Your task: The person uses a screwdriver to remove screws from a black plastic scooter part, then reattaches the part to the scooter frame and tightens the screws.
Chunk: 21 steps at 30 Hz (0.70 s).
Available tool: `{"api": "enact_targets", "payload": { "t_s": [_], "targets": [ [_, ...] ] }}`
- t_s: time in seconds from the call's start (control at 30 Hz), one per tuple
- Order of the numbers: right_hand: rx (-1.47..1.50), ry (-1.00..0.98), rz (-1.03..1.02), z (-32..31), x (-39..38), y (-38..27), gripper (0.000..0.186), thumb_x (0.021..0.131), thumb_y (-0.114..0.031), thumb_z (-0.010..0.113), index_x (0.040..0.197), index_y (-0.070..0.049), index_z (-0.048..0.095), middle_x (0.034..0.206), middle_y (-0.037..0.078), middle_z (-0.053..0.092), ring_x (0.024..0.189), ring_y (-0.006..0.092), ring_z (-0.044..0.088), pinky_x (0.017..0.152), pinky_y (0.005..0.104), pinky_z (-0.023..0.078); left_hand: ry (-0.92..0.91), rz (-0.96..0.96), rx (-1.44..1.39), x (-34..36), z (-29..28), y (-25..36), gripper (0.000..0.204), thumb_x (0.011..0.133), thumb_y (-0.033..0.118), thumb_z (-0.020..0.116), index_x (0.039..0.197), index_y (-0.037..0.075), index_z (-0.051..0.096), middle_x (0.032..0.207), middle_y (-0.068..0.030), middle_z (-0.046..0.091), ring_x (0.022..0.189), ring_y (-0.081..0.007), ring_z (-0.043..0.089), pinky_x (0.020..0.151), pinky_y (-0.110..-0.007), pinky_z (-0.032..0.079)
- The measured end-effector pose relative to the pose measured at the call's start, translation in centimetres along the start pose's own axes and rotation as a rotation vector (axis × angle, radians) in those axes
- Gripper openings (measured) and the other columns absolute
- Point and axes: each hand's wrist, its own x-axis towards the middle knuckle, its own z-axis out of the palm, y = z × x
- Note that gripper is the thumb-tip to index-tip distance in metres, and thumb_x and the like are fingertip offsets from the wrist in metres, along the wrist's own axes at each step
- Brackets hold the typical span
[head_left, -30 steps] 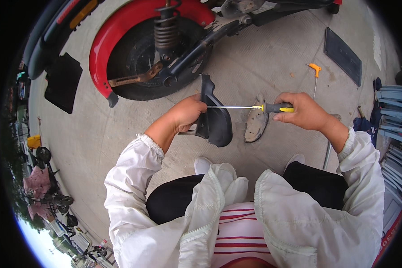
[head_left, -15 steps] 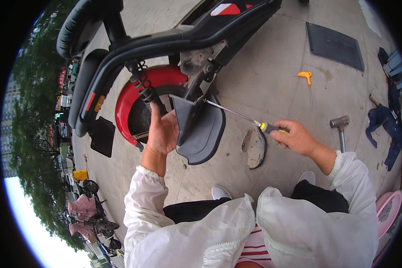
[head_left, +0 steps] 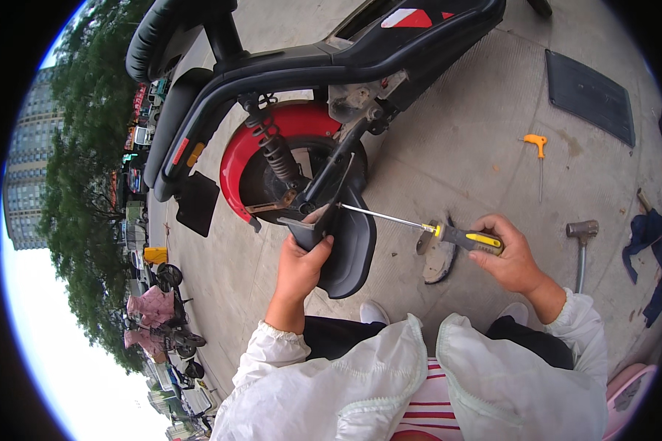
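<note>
My left hand (head_left: 300,272) grips a black plastic footrest-like panel (head_left: 346,261) by its lower-left corner, held against the scooter's frame beside the rear shock spring (head_left: 276,153). My right hand (head_left: 502,250) is closed round the grey-and-yellow handle of a screwdriver (head_left: 390,218), whose shaft runs left to the panel's upper part; the exact contact at the tip is too small to tell. Behind them are a red mudguard (head_left: 235,173) and wheel. A worn, dirty piece (head_left: 440,267) lies on the ground under the screwdriver.
The tilted scooter (head_left: 324,62) fills the upper middle. On the concrete to the right lie a dark flat panel (head_left: 588,95), an orange-handled tool (head_left: 535,141), a hammer (head_left: 582,231) and navy cloth (head_left: 647,250). A pink basin (head_left: 629,397) is at lower right; parked bikes (head_left: 162,323) stand left.
My view has tilted up toward the scooter. The panel has been brought up against the frame, and my left hand has shifted down to grip its corner. The screwdriver now angles up-left.
</note>
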Motion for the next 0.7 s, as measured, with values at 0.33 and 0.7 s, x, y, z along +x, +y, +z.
{"api": "enact_targets", "payload": {
  "t_s": [0.33,0.7],
  "targets": [
    [0.587,-0.015,0.406,-1.0,-0.3,2.6,0.037,0.104,-0.035,0.052,0.118,-0.002,0.061,0.082,0.008,0.061,0.062,0.0098,0.05,0.052,0.0227,0.04,0.038,0.51,0.302,-1.3,1.1,0.8,0.056,0.075,-0.009,0.063,0.13,0.0,0.063,0.129,-0.0207,0.063,0.121,-0.0293,0.061,0.101,-0.035,0.046],
    [0.555,0.017,0.147,-0.2,0.0,3.2,0.035,0.102,-0.028,0.058,0.125,-0.003,0.05,0.092,0.008,0.058,0.067,0.0106,0.049,0.058,0.0263,0.043,0.046,0.537,0.283,-1.7,-0.3,0.5,0.06,0.072,-0.008,0.066,0.13,0.005,0.065,0.128,-0.0166,0.063,0.115,-0.0313,0.064,0.098,-0.036,0.049]
  ]
}}
